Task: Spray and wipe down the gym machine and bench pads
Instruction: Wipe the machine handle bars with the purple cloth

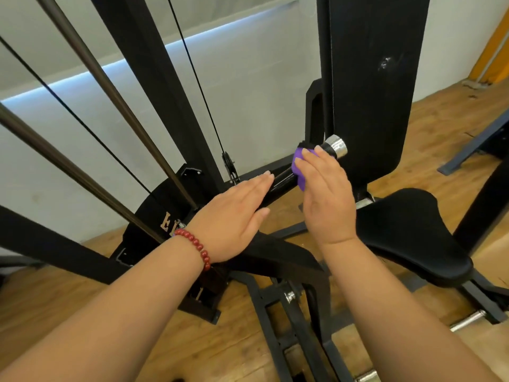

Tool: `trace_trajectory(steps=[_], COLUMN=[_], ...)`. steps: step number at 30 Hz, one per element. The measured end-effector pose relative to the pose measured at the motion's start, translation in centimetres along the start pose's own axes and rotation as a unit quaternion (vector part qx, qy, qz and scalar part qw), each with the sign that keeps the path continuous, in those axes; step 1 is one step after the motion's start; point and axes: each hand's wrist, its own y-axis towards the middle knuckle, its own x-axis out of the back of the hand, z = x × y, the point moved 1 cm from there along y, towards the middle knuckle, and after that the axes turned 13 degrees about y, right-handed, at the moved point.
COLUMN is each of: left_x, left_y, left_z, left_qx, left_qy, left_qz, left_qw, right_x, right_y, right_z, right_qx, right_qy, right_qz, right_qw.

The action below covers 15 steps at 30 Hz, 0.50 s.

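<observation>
My right hand point(326, 194) presses a purple cloth point(300, 169) against the black handle bar point(283, 179) of the gym machine, just below the bar's chrome end cap point(338, 146). Its fingers lie over the cloth, fairly straight. My left hand point(234, 216), with a red bead bracelet at the wrist, is flat with straight fingers. Its fingertips reach the lower part of the same bar, over the black machine arm point(275, 253). The black back pad point(369, 86) stands upright behind the handle. The black seat pad point(413, 238) lies to the right. No spray bottle is in view.
Two steel guide rods point(91, 70) and black cables point(198, 81) run diagonally on the left, down to a pulley point(230, 168). The black frame base point(292, 321) sits on the wooden floor point(82, 321). A white wall point(256, 86) is behind.
</observation>
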Motion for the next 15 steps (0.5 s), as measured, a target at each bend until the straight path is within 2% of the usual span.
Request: trace_trajectory(steps=[5,9,15], left_x=[0.2,-0.7,-1.0], left_y=[3.0,3.5,4.6], left_z=[-0.4,-0.1,1.6], left_qx=[0.014,0.016,-0.053], left_qy=[-0.033,-0.085,-0.136], left_qz=[0.019,0.043,0.043], left_qw=[0.999,0.995,0.988], right_x=[-1.2,-1.7,-3.7], right_y=[-1.7,0.5,-1.9], right_z=[1.3,-0.6,2.2], right_qx=[-0.056,-0.059,-0.141], right_qy=[0.076,0.056,0.157], right_qz=[-0.015,-0.029,-0.127], right_qw=[0.995,0.996,0.969])
